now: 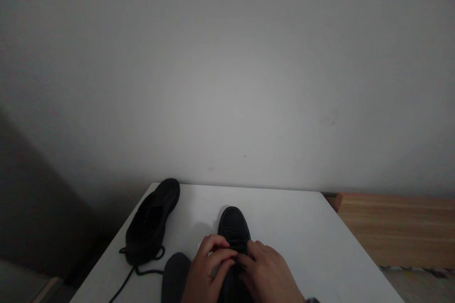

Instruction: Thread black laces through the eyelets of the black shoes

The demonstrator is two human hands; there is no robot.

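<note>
The fingers of the left hand (209, 270) and the right hand (266, 274) are bent in close, and their tips are met over the lacing of the black shoe (232, 227). Whether a lace is pinched cannot be told, since all is dark there. The shoe is set toe away on the white table (302, 232), its heel covered by the hands. To the left of this shoe, well apart, a second black shoe (152, 222) is laid, with its loose lace (124, 284) trailed toward the table's near edge. Right of the shoe, beyond the table, a wooden surface (391, 227) is seen.
</note>
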